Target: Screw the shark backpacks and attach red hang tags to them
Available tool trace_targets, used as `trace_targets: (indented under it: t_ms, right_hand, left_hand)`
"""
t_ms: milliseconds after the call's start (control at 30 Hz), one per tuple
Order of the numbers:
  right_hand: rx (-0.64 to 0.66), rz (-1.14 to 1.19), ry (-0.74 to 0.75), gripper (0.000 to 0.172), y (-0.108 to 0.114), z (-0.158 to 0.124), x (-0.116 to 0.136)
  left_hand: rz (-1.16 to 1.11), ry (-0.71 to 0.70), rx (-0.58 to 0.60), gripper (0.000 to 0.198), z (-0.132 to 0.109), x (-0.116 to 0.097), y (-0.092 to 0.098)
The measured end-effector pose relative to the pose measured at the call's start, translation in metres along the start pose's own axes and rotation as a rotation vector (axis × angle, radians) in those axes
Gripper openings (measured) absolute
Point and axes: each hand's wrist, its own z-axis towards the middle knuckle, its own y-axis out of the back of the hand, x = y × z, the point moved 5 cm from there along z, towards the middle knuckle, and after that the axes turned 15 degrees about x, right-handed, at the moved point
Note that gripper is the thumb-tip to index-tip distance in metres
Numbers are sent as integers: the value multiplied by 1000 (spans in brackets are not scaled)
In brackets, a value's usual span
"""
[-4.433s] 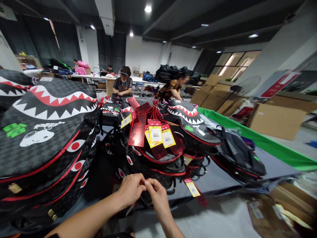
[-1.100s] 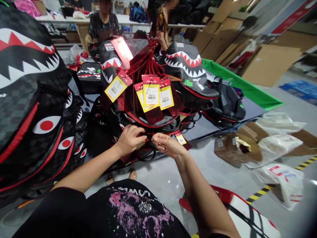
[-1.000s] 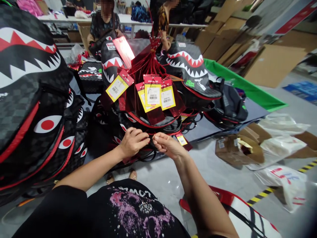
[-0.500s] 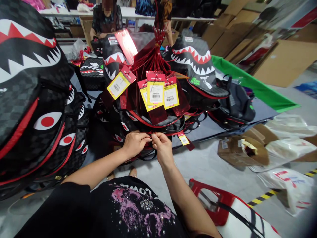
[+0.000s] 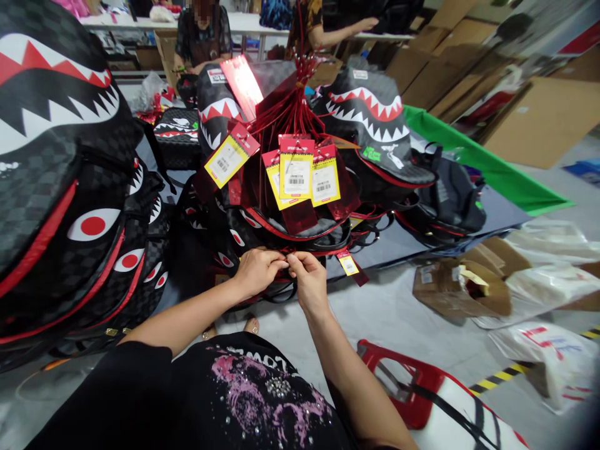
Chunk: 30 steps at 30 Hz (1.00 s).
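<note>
My left hand (image 5: 255, 272) and my right hand (image 5: 307, 281) meet fingertip to fingertip at the front of a pile of black checkered shark-mouth backpacks (image 5: 285, 231). Both pinch something small and red at a backpack's edge, too small to name. Just above them hangs a bunch of yellow and red hang tags (image 5: 295, 175) on red strings. One more tag (image 5: 347, 264) dangles to the right of my right hand.
A tall stack of the same backpacks (image 5: 60, 187) stands at the left. The low platform (image 5: 422, 240) has a green edge. Opened cardboard (image 5: 462, 287) and plastic bags (image 5: 548, 356) lie on the floor, a red stool (image 5: 398, 381) sits by me. Two people work behind.
My view dropped from the room to the pile. My hands stayed at the backpack's edge; over the last second the right hand closed in until its fingertips met the left's.
</note>
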Motion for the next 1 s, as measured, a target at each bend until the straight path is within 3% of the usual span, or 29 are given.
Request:
trace_targets:
  t_ms: [300,633,767,933,1000]
  right_hand:
    - [25,-236,65,24,6,-4,1]
    - [-10,-296,109,25,10,-4,-5]
    - [0,-297,122,26,11,-2,-6]
    - [31,-260,118,28,8,0,-4]
    - [38,-248,112,29,7,2,-3]
  left_hand:
    - [355,127,-20,14,4,-13,-1]
    - [82,124,34,20,-2,-10,-9]
    - [143,180,-46,14,-4,-11,-2]
    - [165,133,16,15,-5,-16,-3]
    - [185,162,-14,14,-6,-15,0]
